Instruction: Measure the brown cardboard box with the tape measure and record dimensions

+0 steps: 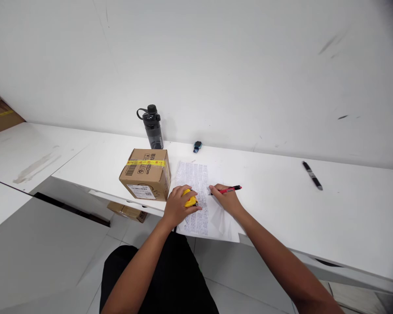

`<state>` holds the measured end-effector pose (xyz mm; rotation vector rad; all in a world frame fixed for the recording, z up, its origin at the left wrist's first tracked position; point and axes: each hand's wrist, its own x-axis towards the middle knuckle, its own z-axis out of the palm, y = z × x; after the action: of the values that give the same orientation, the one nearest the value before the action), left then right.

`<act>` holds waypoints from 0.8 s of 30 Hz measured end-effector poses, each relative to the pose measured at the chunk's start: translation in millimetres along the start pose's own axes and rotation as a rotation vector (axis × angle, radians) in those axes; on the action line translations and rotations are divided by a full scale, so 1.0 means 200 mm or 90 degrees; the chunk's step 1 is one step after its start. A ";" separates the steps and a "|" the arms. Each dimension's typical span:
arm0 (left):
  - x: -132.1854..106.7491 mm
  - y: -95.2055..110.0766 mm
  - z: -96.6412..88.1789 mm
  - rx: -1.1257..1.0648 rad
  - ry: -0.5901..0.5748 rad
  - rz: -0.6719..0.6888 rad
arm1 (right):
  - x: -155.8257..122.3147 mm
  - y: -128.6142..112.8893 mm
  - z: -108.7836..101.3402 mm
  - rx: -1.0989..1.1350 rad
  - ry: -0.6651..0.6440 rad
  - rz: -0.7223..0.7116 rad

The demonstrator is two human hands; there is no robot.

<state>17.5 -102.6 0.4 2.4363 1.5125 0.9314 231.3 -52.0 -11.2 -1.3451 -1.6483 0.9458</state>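
Observation:
My left hand (pixel 177 206) is closed around a yellow tape measure (pixel 190 200), which rests over the written sheets. In my right hand (pixel 226 200) is a red pen with black ends (pixel 232 189), gripped in the fingers with its writing end low over the paper. The paper (pixel 191 174) lies flat near the table's front edge, its left part covered in dense dark handwriting and its right part blank and creased. My palms hide some of the writing.
A taped cardboard box (pixel 147 176) stands left of the paper, with a dark water bottle (pixel 153 128) behind it. Near the wall lies a blue watch (pixel 197 147). A black pen (pixel 312 175) rests to the right on the white table (pixel 275 192). Another box (pixel 127 211) sits below.

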 end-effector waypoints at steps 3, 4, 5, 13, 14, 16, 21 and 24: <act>0.00 0.00 0.00 0.001 0.004 0.001 | 0.00 0.00 0.00 0.006 -0.002 -0.008; 0.00 0.00 0.00 0.001 0.005 0.002 | 0.00 0.00 0.00 0.006 -0.001 -0.010; 0.00 0.00 0.00 0.001 0.005 0.002 | -0.01 -0.01 0.00 0.006 0.003 -0.011; 0.00 0.00 0.00 0.000 0.001 -0.005 | -0.01 -0.01 0.00 0.004 0.008 -0.022; 0.00 0.00 0.00 0.001 0.001 -0.005 | 0.00 -0.01 0.00 0.004 0.007 -0.025; 0.00 0.00 0.00 0.003 0.002 -0.006 | 0.00 -0.01 0.00 0.003 0.008 -0.029; 0.00 0.00 0.00 0.002 0.003 -0.007 | -0.01 0.00 0.00 0.003 0.026 -0.029; 0.00 0.00 0.00 0.000 0.002 -0.007 | -0.01 0.00 0.00 -0.001 0.034 -0.028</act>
<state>17.9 -102.8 1.4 2.4256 1.5261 0.9339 231.9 -53.4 -10.8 -1.3192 -1.6320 0.8765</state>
